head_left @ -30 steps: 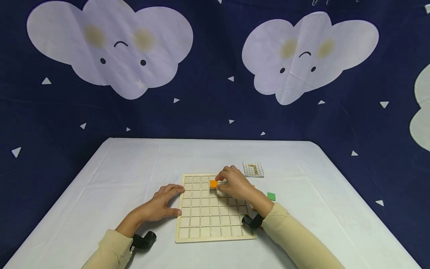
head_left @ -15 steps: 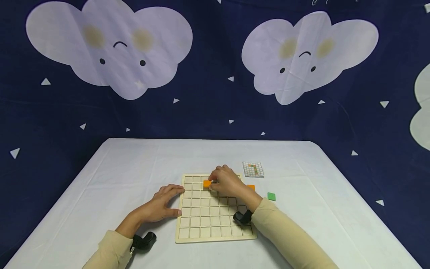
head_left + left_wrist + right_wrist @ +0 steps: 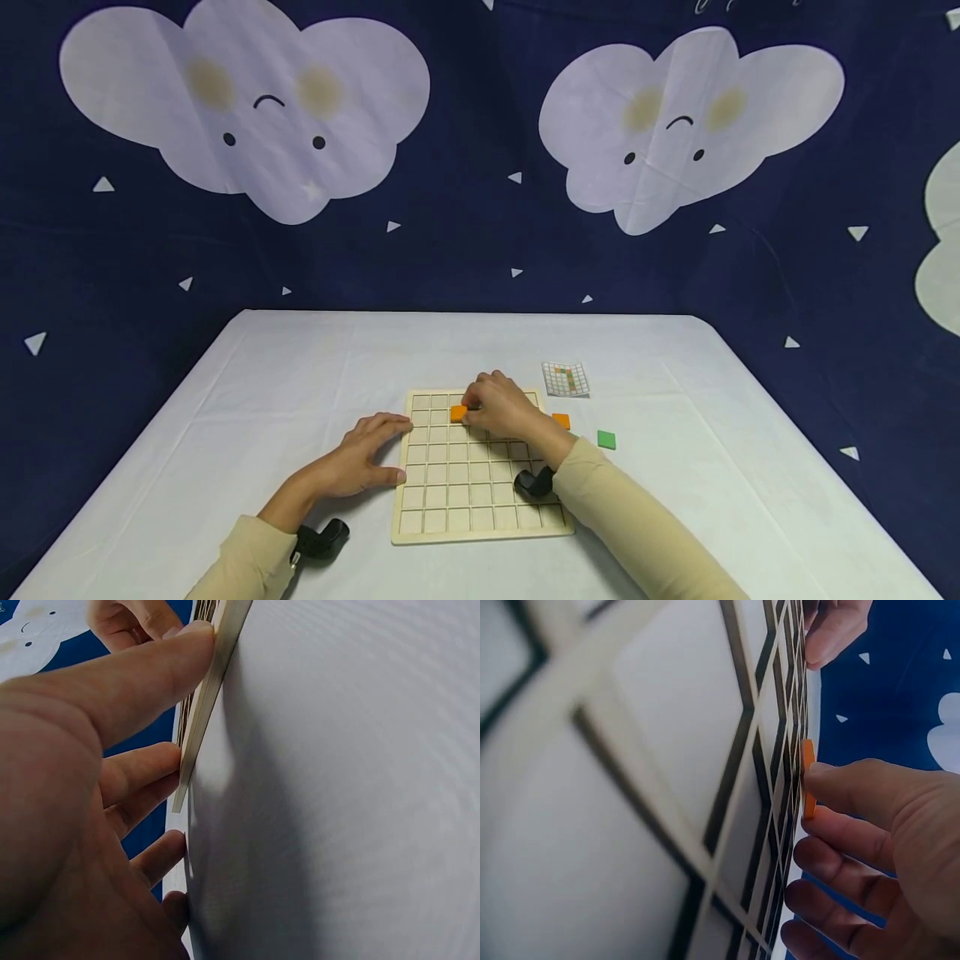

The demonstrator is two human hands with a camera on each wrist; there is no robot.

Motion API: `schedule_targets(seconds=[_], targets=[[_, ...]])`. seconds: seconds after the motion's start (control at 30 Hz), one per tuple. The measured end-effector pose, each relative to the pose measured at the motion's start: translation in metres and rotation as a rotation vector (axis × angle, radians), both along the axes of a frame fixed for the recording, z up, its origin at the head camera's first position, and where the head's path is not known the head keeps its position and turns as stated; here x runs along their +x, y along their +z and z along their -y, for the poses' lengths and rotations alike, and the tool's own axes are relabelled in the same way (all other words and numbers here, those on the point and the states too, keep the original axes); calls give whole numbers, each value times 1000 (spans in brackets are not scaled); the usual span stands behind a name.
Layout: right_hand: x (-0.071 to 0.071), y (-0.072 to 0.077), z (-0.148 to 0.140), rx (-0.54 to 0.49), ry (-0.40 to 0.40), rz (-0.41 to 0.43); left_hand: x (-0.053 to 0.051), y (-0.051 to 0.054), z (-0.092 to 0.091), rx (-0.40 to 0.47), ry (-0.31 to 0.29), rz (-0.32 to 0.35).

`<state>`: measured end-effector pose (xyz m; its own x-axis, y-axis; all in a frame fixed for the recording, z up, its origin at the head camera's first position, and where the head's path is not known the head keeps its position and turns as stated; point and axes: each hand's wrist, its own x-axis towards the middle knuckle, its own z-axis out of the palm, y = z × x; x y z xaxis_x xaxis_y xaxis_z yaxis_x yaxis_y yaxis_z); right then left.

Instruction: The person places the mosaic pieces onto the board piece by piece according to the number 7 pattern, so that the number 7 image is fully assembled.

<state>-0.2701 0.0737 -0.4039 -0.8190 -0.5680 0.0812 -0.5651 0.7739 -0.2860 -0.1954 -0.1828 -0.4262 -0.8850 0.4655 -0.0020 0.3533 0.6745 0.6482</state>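
A pale wooden grid board lies on the white table. My right hand pinches an orange square tile between thumb and fingers over the second row from the board's far edge. In the right wrist view the tile stands close against the grid, held by the right hand. My left hand rests at the board's left edge, fingers spread; the left wrist view shows the thumb of that hand touching the board's side.
Another orange tile lies just right of the board, partly behind the right forearm. A green tile sits farther right. Beyond them is a small card printed with a coloured grid pattern. A dark blue cloth with clouds hangs behind the table.
The right hand has moved left over the board with its orange tile. More of the orange tile beside the board shows from behind the forearm. The left hand has stayed in place.
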Motion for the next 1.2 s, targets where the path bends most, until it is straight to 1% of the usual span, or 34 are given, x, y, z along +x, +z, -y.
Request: schedule_targets(seconds=[0.23,0.4,0.8,0.9,1.2], targets=[[1,0,1,2,0,15,0,0,0,1,0,-1],[1,-2,0,20,3,3,0,-1,0,-2,-7,-6],[2,-1,1,18,7,-12,0,0,0,0,8,5],[3,0,-1,2,5,-8,1,0,0,2,8,6],[9,10,-15,-99,-10,37,0,1,-1,-6,14,8]])
